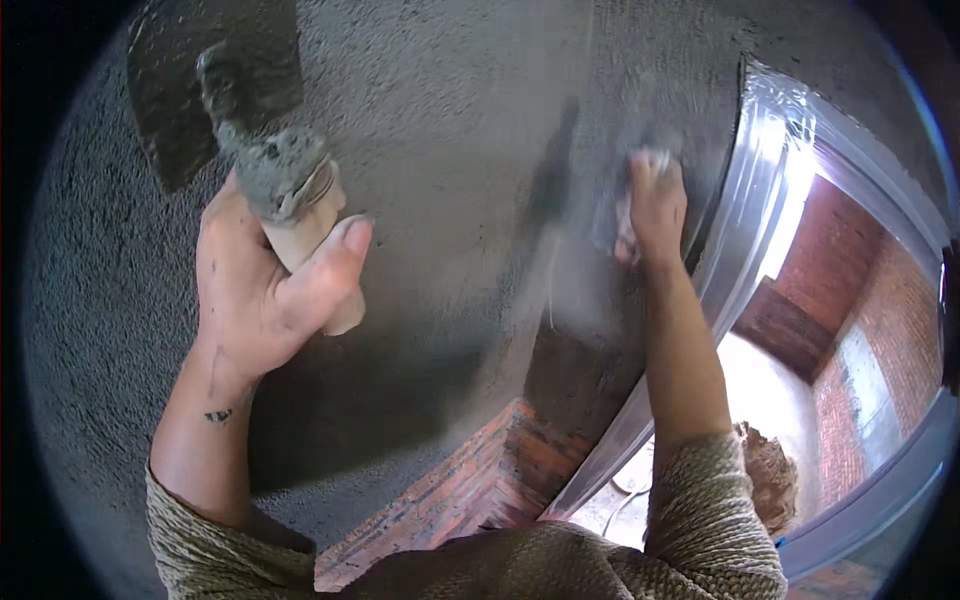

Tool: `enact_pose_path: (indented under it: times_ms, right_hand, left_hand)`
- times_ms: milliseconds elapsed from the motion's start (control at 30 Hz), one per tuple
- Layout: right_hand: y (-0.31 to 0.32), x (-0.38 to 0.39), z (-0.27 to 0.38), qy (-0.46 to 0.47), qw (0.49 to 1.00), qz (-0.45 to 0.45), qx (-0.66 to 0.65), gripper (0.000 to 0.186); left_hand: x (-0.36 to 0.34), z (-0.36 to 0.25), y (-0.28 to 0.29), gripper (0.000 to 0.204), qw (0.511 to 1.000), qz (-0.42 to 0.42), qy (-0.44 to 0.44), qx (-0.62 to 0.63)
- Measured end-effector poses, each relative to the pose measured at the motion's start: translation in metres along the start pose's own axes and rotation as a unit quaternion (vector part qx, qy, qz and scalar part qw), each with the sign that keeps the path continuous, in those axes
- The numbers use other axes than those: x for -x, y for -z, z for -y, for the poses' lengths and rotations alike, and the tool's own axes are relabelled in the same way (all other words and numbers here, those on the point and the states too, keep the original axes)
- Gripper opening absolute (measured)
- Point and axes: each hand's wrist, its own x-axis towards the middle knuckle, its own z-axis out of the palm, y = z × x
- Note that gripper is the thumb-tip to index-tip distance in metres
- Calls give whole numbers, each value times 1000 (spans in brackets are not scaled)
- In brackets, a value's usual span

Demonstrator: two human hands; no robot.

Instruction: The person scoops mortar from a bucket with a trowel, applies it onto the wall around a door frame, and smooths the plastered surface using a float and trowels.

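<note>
My left hand [270, 270] is wrapped around the pale handle of a plastering trowel [300, 235], whose neck is caked with wet mortar. Its dark flat blade is at the upper left, over the wall. On the right, my right hand [660, 210] is closed on a finishing trowel [608, 215] close against the wall. That tool is smeared by motion, so its outline is unclear. The grey mortar-coated wall [450, 190] looks rough on the left and smoother between my hands.
Right of my right hand stands a door or window frame [755, 150] wrapped in clear plastic. Through it show a red brick wall [880, 270] and a brown heap [768, 475]. Bare brickwork [440, 495] lies below the mortared surface.
</note>
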Motion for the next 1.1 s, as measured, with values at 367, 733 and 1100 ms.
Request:
enact_pose_path:
  times_ms: [367, 733, 1100]
  right_hand:
    - [7, 243, -153, 11, 986, 37, 162, 30]
    - [-10, 8, 18, 36, 999, -23, 32, 31]
    - [-5, -77, 41, 112, 984, -92, 105, 42]
  left_hand:
    - [-4, -4, 1, 28, 998, 50, 30, -18]
    - [-2, -3, -5, 25, 1000, -7, -12, 14]
    - [-5, 3, -4, 25, 998, -25, -60, -21]
